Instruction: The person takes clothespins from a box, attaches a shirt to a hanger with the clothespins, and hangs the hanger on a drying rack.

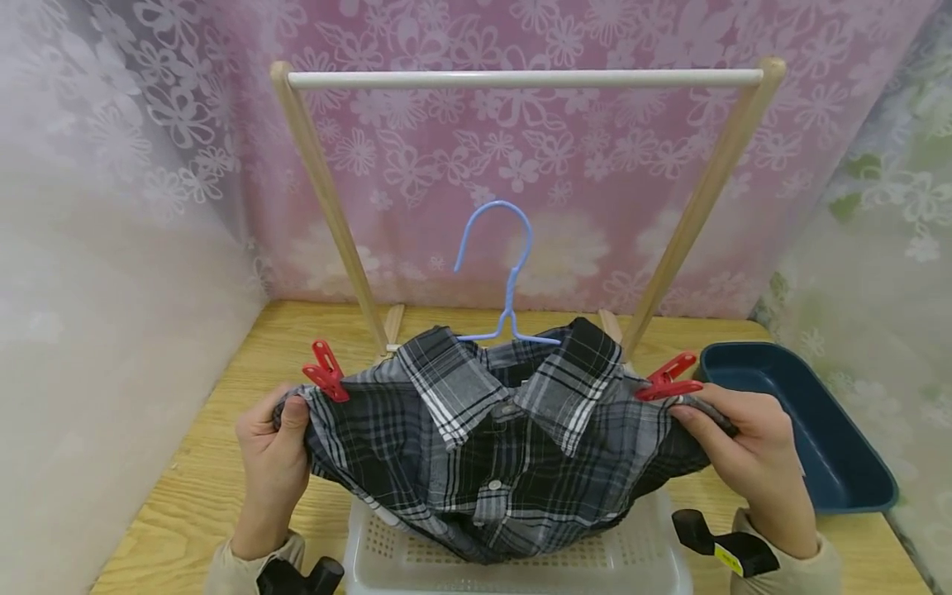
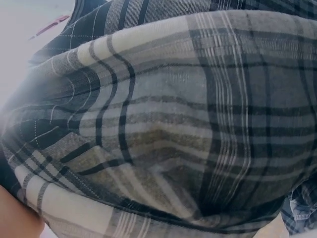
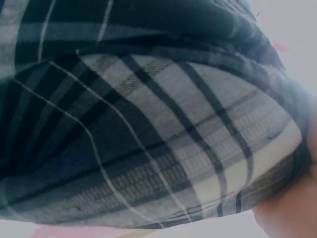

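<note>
holding one shirt [image 1: 491, 430] | two red clips [image 1: 326, 372] | one hanger [image 1: 506, 273]

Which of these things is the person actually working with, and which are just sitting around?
In use:
plaid shirt, gripped at both shoulders by the left hand and right hand
blue hanger inside the shirt's collar
two red clips on the shoulders

Lying about:
white basket under the shirt
blue tray
wooden rack
</note>
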A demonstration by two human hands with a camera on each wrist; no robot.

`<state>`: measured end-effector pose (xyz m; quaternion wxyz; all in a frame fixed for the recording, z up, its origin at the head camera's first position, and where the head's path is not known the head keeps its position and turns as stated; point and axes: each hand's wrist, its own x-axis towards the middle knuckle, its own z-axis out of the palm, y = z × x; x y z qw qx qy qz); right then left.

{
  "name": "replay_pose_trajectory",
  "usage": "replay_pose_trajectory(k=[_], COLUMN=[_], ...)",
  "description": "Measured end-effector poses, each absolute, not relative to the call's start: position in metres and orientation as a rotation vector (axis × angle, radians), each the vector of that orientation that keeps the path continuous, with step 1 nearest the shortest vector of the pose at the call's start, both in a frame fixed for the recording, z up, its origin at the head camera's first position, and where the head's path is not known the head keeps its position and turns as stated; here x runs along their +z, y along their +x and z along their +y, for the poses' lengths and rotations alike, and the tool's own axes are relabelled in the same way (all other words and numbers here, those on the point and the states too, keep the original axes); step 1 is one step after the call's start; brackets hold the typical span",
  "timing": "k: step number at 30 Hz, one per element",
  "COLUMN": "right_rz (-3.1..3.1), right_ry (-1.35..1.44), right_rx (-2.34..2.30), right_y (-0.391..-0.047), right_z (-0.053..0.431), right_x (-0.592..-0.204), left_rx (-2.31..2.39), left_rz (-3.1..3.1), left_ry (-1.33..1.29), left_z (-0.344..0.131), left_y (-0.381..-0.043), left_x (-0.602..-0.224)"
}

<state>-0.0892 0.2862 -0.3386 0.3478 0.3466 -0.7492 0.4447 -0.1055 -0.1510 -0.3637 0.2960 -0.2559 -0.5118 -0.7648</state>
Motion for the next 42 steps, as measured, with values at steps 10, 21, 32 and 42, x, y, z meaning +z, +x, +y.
replay_pose_trajectory(k=[10, 21, 32, 42], right_rz=[-1.721, -1.542, -1.362, -1.265], right_ry=[0.885, 0.830, 0.684, 0.651], right_rx=[1.358, 1.501, 1.606, 1.691], right_y=[-0.080, -0.079, -0.076, -0.073], right_z=[0.281, 0.272, 0.267, 0.270], right_x=[-0.333, -0.335, -0.330, -0.328], left_rx=[-1.928, -2.027, -1.823, -1.347], left_rz=[-1.432, -1.293, -1.438, -1.898], left_ry=[-0.775, -0.704, -0.696, -0.545], left_z=[-0.159, -0.169, -0.176, -0.179], left_y=[-0.105, -0.102, -0.099, -0.092], left_x=[-0.366, -0.383, -0.401, -0.433])
